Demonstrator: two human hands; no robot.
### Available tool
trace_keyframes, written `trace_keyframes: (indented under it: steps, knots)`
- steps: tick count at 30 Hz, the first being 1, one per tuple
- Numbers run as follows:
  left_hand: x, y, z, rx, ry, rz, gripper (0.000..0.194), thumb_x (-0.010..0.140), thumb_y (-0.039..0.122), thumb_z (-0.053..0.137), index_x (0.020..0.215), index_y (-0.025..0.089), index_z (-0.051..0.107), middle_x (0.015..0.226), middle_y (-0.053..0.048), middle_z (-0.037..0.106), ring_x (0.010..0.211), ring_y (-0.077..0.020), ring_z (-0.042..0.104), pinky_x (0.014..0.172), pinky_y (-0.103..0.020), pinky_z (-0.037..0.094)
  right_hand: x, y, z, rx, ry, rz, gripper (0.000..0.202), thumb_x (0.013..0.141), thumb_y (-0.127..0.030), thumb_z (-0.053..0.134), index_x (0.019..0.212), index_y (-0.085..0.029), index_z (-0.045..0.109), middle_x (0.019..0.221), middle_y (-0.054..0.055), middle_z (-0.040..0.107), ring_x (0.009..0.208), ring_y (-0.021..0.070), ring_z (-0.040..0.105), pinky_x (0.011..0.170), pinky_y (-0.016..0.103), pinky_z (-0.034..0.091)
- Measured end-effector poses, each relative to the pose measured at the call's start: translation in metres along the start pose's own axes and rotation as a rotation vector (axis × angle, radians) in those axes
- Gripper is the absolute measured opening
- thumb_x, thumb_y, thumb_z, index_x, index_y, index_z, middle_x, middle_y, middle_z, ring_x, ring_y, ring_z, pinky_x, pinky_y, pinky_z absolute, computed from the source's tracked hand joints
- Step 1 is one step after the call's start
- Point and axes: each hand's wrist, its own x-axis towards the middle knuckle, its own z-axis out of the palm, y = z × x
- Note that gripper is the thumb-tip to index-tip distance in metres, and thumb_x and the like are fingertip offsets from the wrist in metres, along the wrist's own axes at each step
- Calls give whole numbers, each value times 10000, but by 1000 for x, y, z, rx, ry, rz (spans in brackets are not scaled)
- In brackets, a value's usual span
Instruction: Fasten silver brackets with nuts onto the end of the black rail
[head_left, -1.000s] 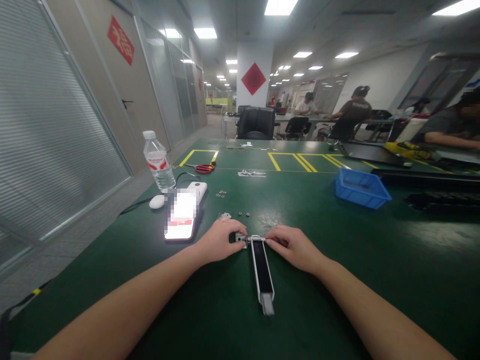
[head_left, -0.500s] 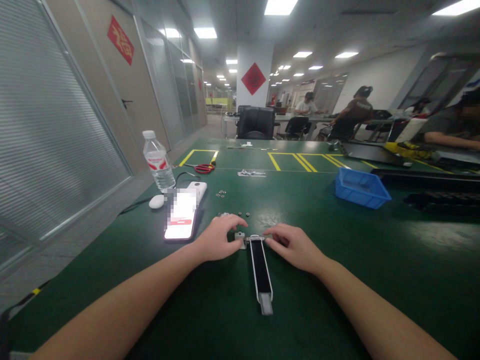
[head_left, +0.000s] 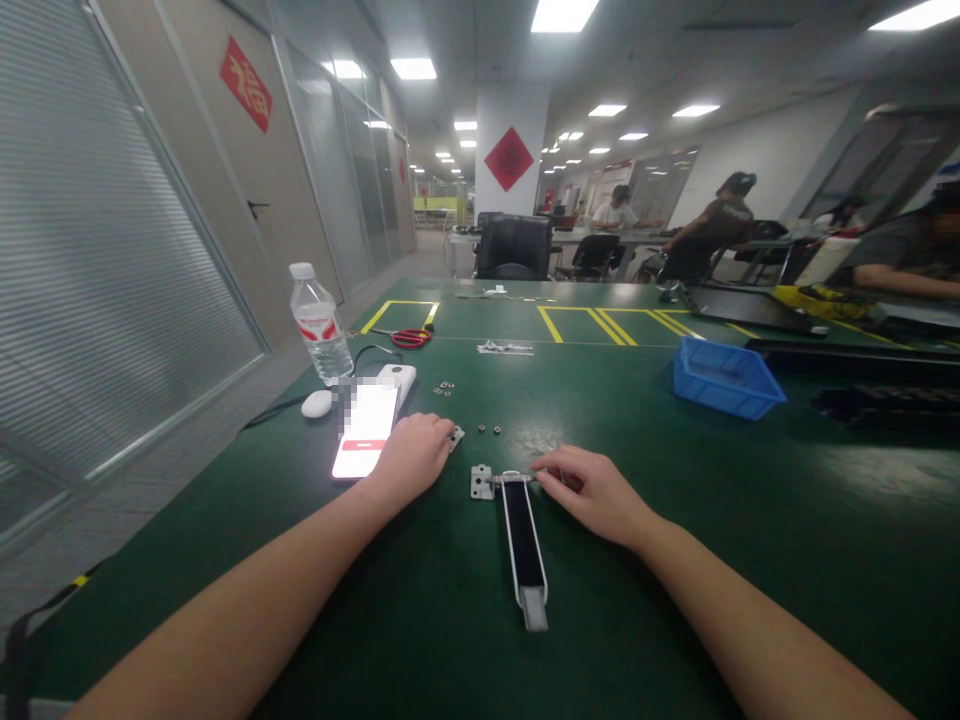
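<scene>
A black rail with a silver frame [head_left: 524,547] lies lengthwise on the green table [head_left: 750,520], pointing away from me. A small silver bracket [head_left: 481,481] sits at its far left end. My right hand [head_left: 589,491] rests at the rail's far end, fingertips pinching the end fitting. My left hand [head_left: 411,457] lies to the left, fingers curled over a small silver plate [head_left: 456,434] beside the phone [head_left: 365,430]. Whether that hand grips the plate I cannot tell.
A lit phone, a white mouse [head_left: 316,403] and a water bottle [head_left: 319,324] stand at the left. Small nuts [head_left: 445,386] and red scissors [head_left: 409,338] lie farther back. A blue bin [head_left: 724,376] sits at the right. Other people work at far tables.
My left hand has let go of the bracket at the rail's end and moved left and away to the small silver plate. The right hand has stayed at the rail's end.
</scene>
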Motion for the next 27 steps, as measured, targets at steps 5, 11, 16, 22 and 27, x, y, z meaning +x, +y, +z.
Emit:
trace_keyframes:
  steps: [5, 11, 16, 22, 27]
  knots:
    - [1, 4, -3, -171, 96, -29, 119, 782, 136, 530, 821, 171, 637, 899, -58, 625, 794, -182, 588, 721, -305, 468, 0, -1, -1, 21, 22, -15, 201, 872, -252, 489, 963, -182, 654, 736, 25, 585, 623, 130, 512, 608, 272, 408]
    - [-5, 30, -2, -809, 94, -153, 154, 770, 296, 594, 834, 158, 564, 669, 0, 623, 590, -128, 588, 572, -241, 458, 0, -8, -1, 167, 114, 7, 212, 859, -271, 507, 1019, -185, 618, 766, 21, 572, 611, 124, 497, 591, 276, 421]
    - [-18, 56, 0, -1031, -93, -111, 214, 736, 313, 642, 839, 145, 559, 564, 39, 561, 511, -93, 536, 509, -199, 403, -1, -18, 2, 477, 145, 58, 313, 825, -299, 556, 1117, -190, 529, 804, 19, 587, 618, 117, 507, 563, 260, 421]
    - [-23, 65, -5, -1047, -144, -8, 228, 750, 299, 630, 911, 144, 581, 674, 8, 619, 595, -108, 579, 577, -227, 455, -2, -28, 3, 615, 113, 111, 304, 784, -355, 592, 1034, -187, 553, 713, 0, 543, 603, 122, 507, 556, 267, 427]
    - [-11, 41, -13, -737, 0, 43, 244, 770, 271, 593, 980, 147, 591, 875, -41, 637, 655, -114, 567, 643, -262, 464, 2, -11, -2, 630, 157, 175, 329, 788, -328, 568, 1077, -190, 494, 695, -16, 497, 621, 127, 510, 570, 263, 432]
